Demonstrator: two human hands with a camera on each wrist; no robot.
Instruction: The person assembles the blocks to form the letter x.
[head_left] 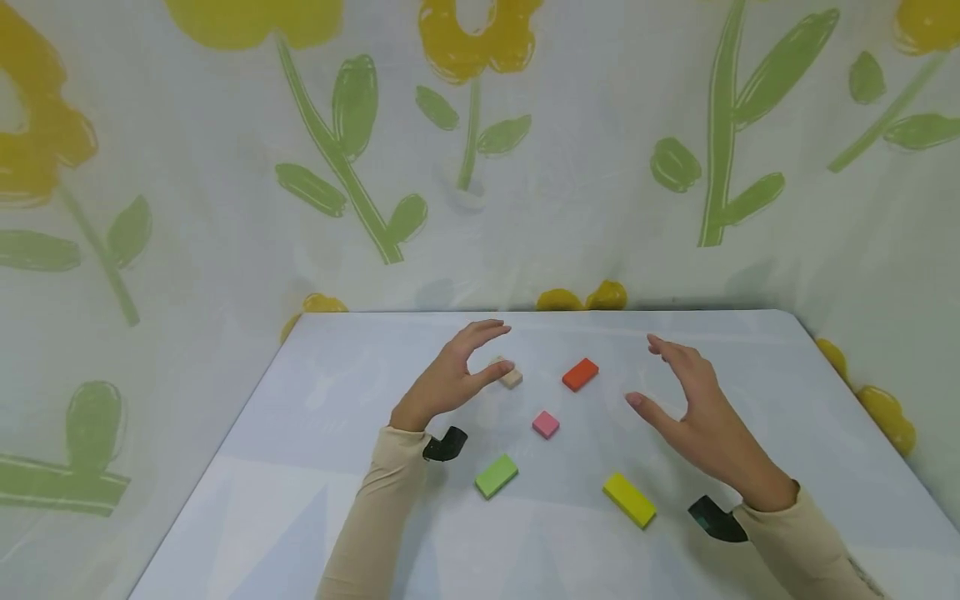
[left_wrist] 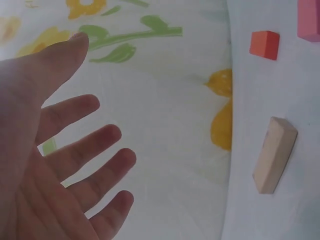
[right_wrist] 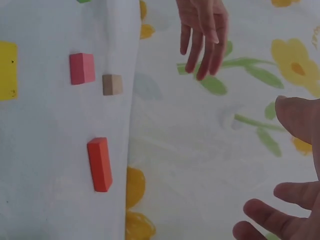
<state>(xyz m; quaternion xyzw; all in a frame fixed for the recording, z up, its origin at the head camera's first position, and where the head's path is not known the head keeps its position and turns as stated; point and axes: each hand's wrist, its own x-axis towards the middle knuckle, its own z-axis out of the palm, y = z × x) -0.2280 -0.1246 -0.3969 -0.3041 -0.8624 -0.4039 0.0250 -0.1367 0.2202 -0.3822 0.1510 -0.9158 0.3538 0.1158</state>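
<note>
My left hand (head_left: 453, 375) hovers over the table with its fingers extended and nothing in its grasp. Its thumb overlaps a plain wooden block (head_left: 513, 379) in the head view; the left wrist view shows that block whole. On the other side, my right hand (head_left: 701, 421) is also held up, thumb and fingers spread apart and holding nothing. Between the hands lie an orange-red block (head_left: 581, 375) and a smaller pink block (head_left: 546, 424). Nearer to me are a green block (head_left: 497, 477), by the left forearm, and a yellow block (head_left: 629, 500), left of the right wrist.
The blocks lie apart on a white table (head_left: 300, 400). Its far edge meets a pale curtain (head_left: 570, 167) printed with yellow flowers and green leaves, which also hangs along the sides. Dark wrist devices (head_left: 446, 444) stick out from both beige sleeves (head_left: 375, 517).
</note>
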